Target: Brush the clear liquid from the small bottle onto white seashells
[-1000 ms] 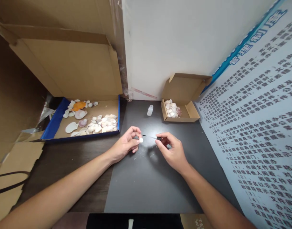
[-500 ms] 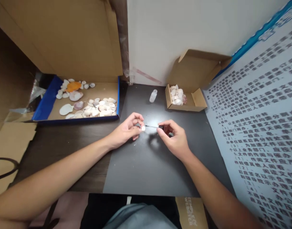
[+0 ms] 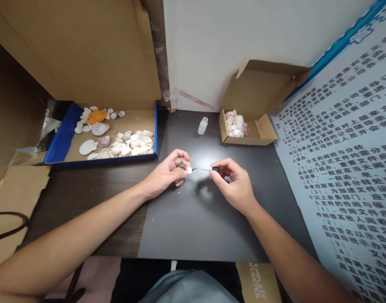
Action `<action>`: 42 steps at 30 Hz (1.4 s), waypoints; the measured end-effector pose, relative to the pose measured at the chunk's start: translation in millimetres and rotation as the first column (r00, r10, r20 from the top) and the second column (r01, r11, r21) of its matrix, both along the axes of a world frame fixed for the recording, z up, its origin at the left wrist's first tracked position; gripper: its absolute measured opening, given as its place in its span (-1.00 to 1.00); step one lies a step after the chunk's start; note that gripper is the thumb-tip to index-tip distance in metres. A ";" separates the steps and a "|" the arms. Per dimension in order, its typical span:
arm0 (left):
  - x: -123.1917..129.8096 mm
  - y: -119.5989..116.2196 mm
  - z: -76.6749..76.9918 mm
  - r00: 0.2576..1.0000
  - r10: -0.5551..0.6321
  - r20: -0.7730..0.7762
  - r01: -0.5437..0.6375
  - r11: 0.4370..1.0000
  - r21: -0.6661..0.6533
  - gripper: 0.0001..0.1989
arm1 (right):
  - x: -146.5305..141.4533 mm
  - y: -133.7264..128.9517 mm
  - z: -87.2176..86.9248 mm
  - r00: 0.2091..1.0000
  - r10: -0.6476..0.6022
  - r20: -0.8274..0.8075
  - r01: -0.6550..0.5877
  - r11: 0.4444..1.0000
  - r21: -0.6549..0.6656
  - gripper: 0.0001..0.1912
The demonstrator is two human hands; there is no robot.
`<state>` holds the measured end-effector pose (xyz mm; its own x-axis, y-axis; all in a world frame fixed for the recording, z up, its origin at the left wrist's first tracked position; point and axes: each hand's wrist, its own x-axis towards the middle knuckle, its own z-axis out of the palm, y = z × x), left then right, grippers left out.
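Between thumb and forefinger, my left hand (image 3: 172, 169) pinches a small white shell (image 3: 189, 170). My right hand (image 3: 233, 181) is closed on the black cap of a thin applicator brush (image 3: 202, 169). The brush's slim stem points left, and its tip is at or very near the shell; whether they touch I cannot tell. Beyond the hands a small uncapped bottle (image 3: 202, 126) of whitish, translucent look stands on the dark grey mat (image 3: 193, 229). White specks lie on the mat below my left hand.
At the left is an open blue-edged cardboard box (image 3: 76, 148) with many shells (image 3: 134, 143) and an orange shell (image 3: 97, 116). A smaller open carton (image 3: 265, 130) at the back right holds white shells (image 3: 235, 124). A printed sheet (image 3: 344, 168) borders the right side.
My right hand has moved slightly right with the brush, and more of its black cap shows. My left hand keeps hold of the shell. The view has shifted a little.
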<state>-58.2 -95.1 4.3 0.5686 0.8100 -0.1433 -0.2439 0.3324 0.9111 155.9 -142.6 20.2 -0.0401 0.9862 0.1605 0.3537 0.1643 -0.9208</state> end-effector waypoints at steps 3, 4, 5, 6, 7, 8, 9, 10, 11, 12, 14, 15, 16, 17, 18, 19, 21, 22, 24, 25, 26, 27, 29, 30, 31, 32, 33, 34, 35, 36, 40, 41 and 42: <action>-0.1 0.1 -0.2 1.000 -0.010 0.001 0.010 1.000 0.002 -0.71 | -1.0 0.1 -0.6 1.000 0.002 -0.023 -0.002 1.000 -0.003 -0.90; 0.0 0.1 -0.2 1.000 -0.011 0.000 0.011 1.000 0.005 -0.72 | -1.4 0.2 -0.7 0.998 0.038 -0.048 -0.039 0.999 -0.022 -0.89; 0.0 0.1 -0.2 1.000 -0.012 -0.002 0.012 1.000 0.008 -0.72 | -1.8 0.3 -0.6 0.997 0.056 -0.054 -0.057 0.998 -0.027 -0.89; 0.1 0.2 -0.2 1.000 -0.013 -0.004 0.013 1.000 0.011 -0.72 | -2.1 0.2 -0.3 0.998 0.048 -0.037 -0.049 0.999 -0.016 -0.89; 0.1 0.2 -0.2 1.000 -0.013 -0.006 0.013 1.000 0.013 -0.72 | -2.3 0.1 0.1 1.000 0.018 -0.006 -0.018 1.000 0.007 -0.90; 0.2 0.2 -0.2 1.000 -0.014 -0.007 0.014 1.000 0.015 -0.72 | -2.3 -0.1 0.6 1.000 -0.018 0.017 0.018 0.999 0.030 -0.90; 0.1 0.2 -0.3 1.000 -0.016 -0.008 0.016 1.000 0.017 -0.73 | -2.3 -0.4 1.2 0.999 -0.042 0.020 0.041 0.998 0.043 -0.90; 0.0 0.2 -0.5 1.000 -0.019 -0.010 0.019 1.000 0.018 -0.73 | -2.1 -0.8 1.7 0.999 -0.041 -0.004 0.041 0.998 0.038 -0.90; -0.1 0.2 -0.7 1.000 -0.021 -0.010 0.022 1.000 0.019 -0.73 | -1.9 -1.2 2.1 0.999 -0.016 -0.049 0.017 1.000 0.021 -0.90; -0.2 0.2 -1.0 1.000 -0.023 -0.009 0.024 0.999 0.022 -0.72 | -1.8 -1.6 2.3 0.995 0.022 -0.097 -0.022 1.000 -0.001 -0.90; -0.4 0.2 -1.7 1.000 -0.030 -0.008 0.030 0.999 0.028 -0.72 | -2.0 -2.1 2.3 0.985 0.086 -0.147 -0.091 0.996 -0.026 -0.90; -0.5 0.1 -2.1 0.999 -0.033 -0.007 0.033 0.999 0.032 -0.72 | -2.3 -2.2 2.1 0.987 0.088 -0.136 -0.093 0.995 -0.027 -0.90; -0.6 0.1 -2.4 0.999 -0.038 -0.006 0.038 0.999 0.035 -0.73 | -2.7 -2.1 2.0 0.992 0.070 -0.107 -0.072 0.997 -0.022 -0.90; -0.7 0.0 -2.6 0.999 -0.044 -0.005 0.044 0.998 0.039 -0.73 | -3.0 -2.0 1.9 0.997 0.038 -0.074 -0.039 0.999 -0.014 -0.90; -0.8 0.0 -2.8 0.999 -0.050 -0.005 0.051 0.998 0.043 -0.74 | -3.1 -1.8 1.8 0.999 0.005 -0.050 -0.005 1.000 -0.005 -0.89; -0.9 0.0 -3.0 0.998 -0.057 -0.006 0.057 0.997 0.047 -0.75 | -3.1 -1.7 1.8 0.999 -0.015 -0.047 0.015 1.000 -0.003 -0.89; -1.2 0.0 -3.3 0.998 -0.068 -0.008 0.069 0.996 0.059 -0.75 | -2.9 -1.6 2.0 0.996 0.022 -0.092 -0.024 0.999 -0.024 -0.89; -1.3 0.1 -3.4 0.997 -0.075 -0.011 0.075 0.995 0.065 -0.75 | -2.8 -1.7 2.0 0.992 0.055 -0.115 -0.060 0.998 -0.038 -0.89; -1.5 0.1 -3.7 0.996 -0.084 -0.020 0.085 0.993 0.078 -0.75 | -2.9 -2.3 2.1 0.990 0.085 -0.112 -0.091 0.995 -0.044 -0.89; -1.5 0.1 -3.8 0.996 -0.086 -0.025 0.088 0.993 0.084 -0.75 | -3.1 -2.7 2.2 0.992 0.080 -0.095 -0.084 0.996 -0.039 -0.89; -1.4 0.0 -3.8 0.996 -0.087 -0.030 0.090 0.992 0.087 -0.75 | -3.3 -3.0 2.2 0.994 0.068 -0.082 -0.070 0.997 -0.030 -0.89; -1.4 -0.1 -3.9 0.996 -0.086 -0.035 0.088 0.992 0.090 -0.75 | -3.5 -3.4 2.2 0.995 0.062 -0.080 -0.064 0.998 -0.023 -0.89; -1.3 -0.4 -4.0 0.995 -0.085 -0.044 0.089 0.992 0.089 -0.75 | -3.7 -3.8 2.2 0.991 0.086 -0.103 -0.088 0.996 -0.015 -0.89; -1.3 -0.5 -4.0 0.995 -0.089 -0.047 0.093 0.992 0.089 -0.75 | -3.6 -3.9 2.3 0.989 0.097 -0.108 -0.099 0.995 -0.009 -0.89; -1.4 -0.5 -4.1 0.994 -0.093 -0.050 0.097 0.991 0.089 -0.75 | -3.4 -3.9 2.4 0.990 0.098 -0.099 -0.099 0.995 0.002 -0.89; -1.5 -0.5 -4.3 0.994 -0.097 -0.052 0.102 0.991 0.089 -0.74 | -3.1 -3.9 2.5 0.993 0.090 -0.083 -0.089 0.996 0.013 -0.89; -1.7 -0.5 -4.5 0.993 -0.102 -0.053 0.107 0.990 0.091 -0.74 | -2.8 -3.9 2.7 0.995 0.074 -0.068 -0.072 0.997 0.022 -0.89; -2.0 -0.4 -4.8 0.993 -0.107 -0.051 0.111 0.989 0.095 -0.74 | -2.5 -3.9 2.9 0.996 0.061 -0.062 -0.059 0.998 0.027 -0.89; -2.2 -0.3 -5.1 0.993 -0.109 -0.051 0.114 0.989 0.099 -0.74 | -2.3 -4.0 3.2 0.996 0.065 -0.064 -0.064 0.998 0.022 -0.89; -2.4 -0.1 -5.4 0.992 -0.113 -0.050 0.118 0.988 0.103 -0.74 | -2.0 -4.0 3.6 0.994 0.081 -0.068 -0.080 0.997 0.014 -0.90; -2.9 0.5 -6.1 0.990 -0.129 -0.052 0.133 0.986 0.105 -0.73 | -1.9 -4.5 4.9 0.999 0.054 -0.001 -0.054 0.998 0.044 -0.90; -3.0 0.6 -5.9 0.990 -0.130 -0.052 0.134 0.986 0.102 -0.73 | -2.1 -4.6 5.0 0.999 0.036 0.012 -0.037 0.998 0.057 -0.90; -3.0 0.7 -5.7 0.990 -0.129 -0.052 0.134 0.986 0.098 -0.73 | -2.3 -4.7 5.0 0.999 0.037 0.013 -0.038 0.997 0.061 -0.90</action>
